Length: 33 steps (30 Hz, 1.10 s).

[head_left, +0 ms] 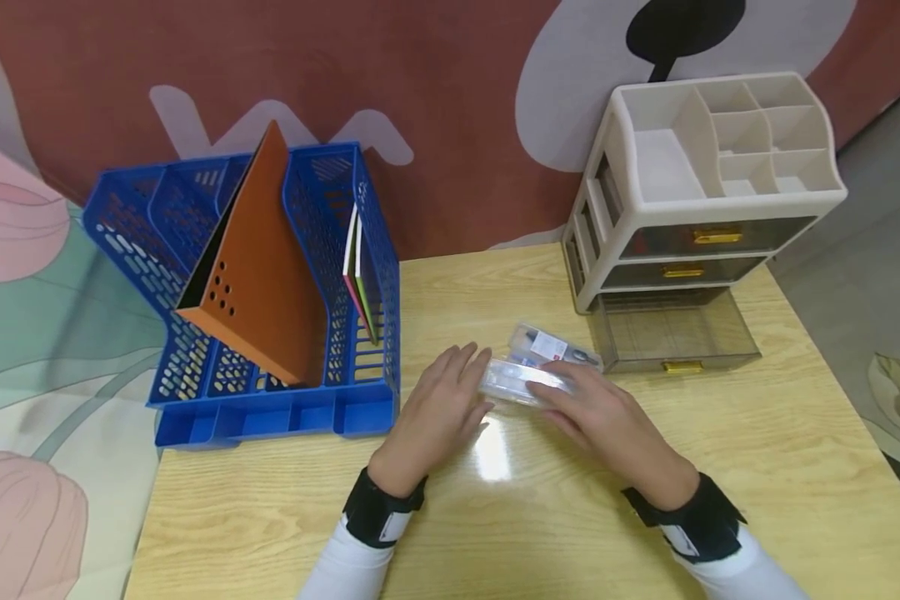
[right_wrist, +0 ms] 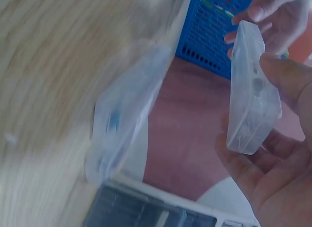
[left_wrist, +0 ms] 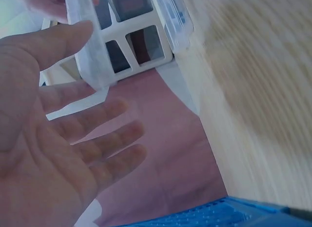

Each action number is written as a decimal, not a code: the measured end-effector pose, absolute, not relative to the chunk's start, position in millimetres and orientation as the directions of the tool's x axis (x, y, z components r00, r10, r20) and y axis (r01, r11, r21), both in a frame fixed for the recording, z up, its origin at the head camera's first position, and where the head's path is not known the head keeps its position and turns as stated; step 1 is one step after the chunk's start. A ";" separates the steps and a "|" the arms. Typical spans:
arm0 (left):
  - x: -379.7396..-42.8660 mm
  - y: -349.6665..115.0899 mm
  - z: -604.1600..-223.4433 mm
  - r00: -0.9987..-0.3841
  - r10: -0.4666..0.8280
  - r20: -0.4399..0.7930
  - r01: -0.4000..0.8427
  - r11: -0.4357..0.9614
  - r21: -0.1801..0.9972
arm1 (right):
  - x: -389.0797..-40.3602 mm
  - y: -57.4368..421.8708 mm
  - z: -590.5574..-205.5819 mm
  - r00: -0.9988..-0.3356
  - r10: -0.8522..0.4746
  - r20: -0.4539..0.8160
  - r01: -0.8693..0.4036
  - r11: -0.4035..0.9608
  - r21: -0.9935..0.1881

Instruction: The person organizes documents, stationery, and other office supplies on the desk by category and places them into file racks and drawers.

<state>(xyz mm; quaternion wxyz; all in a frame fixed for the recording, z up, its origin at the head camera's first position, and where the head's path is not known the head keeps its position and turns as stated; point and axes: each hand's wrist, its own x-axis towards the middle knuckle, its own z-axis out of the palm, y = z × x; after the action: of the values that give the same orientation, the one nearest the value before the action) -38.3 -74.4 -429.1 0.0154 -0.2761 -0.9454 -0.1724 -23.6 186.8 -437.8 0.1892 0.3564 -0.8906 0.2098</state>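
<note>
My right hand (head_left: 598, 408) holds a clear plastic box (head_left: 521, 382) between thumb and fingers, a little above the table. In the right wrist view the box (right_wrist: 254, 90) stands edge-on, with small indistinct items inside. My left hand (head_left: 441, 408) is at the box's other end, its fingers nearly straight. Seen from the left wrist, thumb and index fingertip lie right at the edge of the box (left_wrist: 92, 56), while the other fingers are spread. Just behind, a second clear plastic case (head_left: 547, 346) with a white label lies on the table.
A white desktop organizer (head_left: 630, 183) stands at the back right, its bottom smoky drawer (head_left: 678, 333) pulled out beside the labelled case. On the left, a blue file rack (head_left: 270, 412) holds an orange folder (head_left: 258, 275) and thin booklets (head_left: 356, 267). A patterned cloth (head_left: 457, 125) hangs behind the table.
</note>
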 end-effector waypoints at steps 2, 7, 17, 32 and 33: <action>-37.7 -77.1 -428.6 -0.859 0.499 0.116 0.508 0.798 0.326 | -22.6 192.3 -434.4 -0.683 -0.542 0.490 -0.703 0.670 -0.238; -35.6 -82.1 -429.9 -0.856 0.501 0.124 0.515 0.811 0.279 | -19.5 208.0 -424.2 -0.710 -0.508 0.487 -0.667 0.707 -0.235; -28.9 -91.0 -438.8 -0.834 0.537 0.126 0.551 0.809 0.203 | -14.9 238.8 -407.6 -0.749 -0.423 0.510 -0.567 0.807 -0.164; -9.8 -103.9 -445.7 -0.827 0.561 0.038 0.559 0.814 0.156 | -25.9 285.4 -396.9 -0.793 -0.360 0.492 -0.445 0.894 -0.063; -8.9 -104.3 -445.7 -0.827 0.561 0.038 0.560 0.814 0.156 | -27.4 287.7 -397.1 -0.797 -0.356 0.488 -0.439 0.896 -0.064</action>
<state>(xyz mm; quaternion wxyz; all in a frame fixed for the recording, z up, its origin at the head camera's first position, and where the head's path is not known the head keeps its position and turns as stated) -8.9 -104.3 -445.7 -0.0050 -0.2944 -0.9523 -0.0803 -27.4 287.7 -397.1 0.2393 0.2107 -0.9438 0.0873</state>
